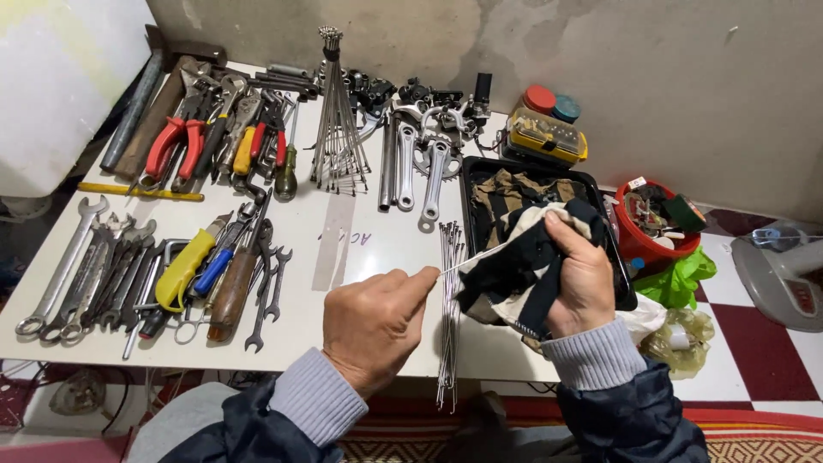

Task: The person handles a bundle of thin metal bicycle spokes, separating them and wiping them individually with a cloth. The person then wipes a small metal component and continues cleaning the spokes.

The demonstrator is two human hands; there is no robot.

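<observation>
1. Over the near edge of the white table (377,231), two hands at work: left hand (373,326) pinching the end of a thin metal spoke (447,267) between thumb and forefinger, remaining fingers curled in.
2. Just to the right, right hand (583,279) clenched around a bunched black-and-cream rag (506,274), thumb on top, rag wrapped over the far part of the spoke.
3. Spoke spanning the short gap between both hands, nearly level, rising slightly toward the rag; far end hidden inside the cloth.
4. Directly below that gap, a loose bundle of spokes (447,317) lying on the table, pointing toward the near edge and hanging slightly over it.
5. Behind the right hand, a black tray (473,184) holding more striped cloth, touching the rag's far side.
6. Farther back at centre, an upright spoke cluster (336,111) fanning out downward, with silver crank arms (420,171) just beside it.
7. Well apart on the left: rows of wrenches (86,266), a yellow-handled tool (184,270), red-handled pliers (176,146).
8. At the right rear, a yellow parts case (546,135); off the table, a red bucket (656,227) of odds and ends above a green bag (677,279).
</observation>
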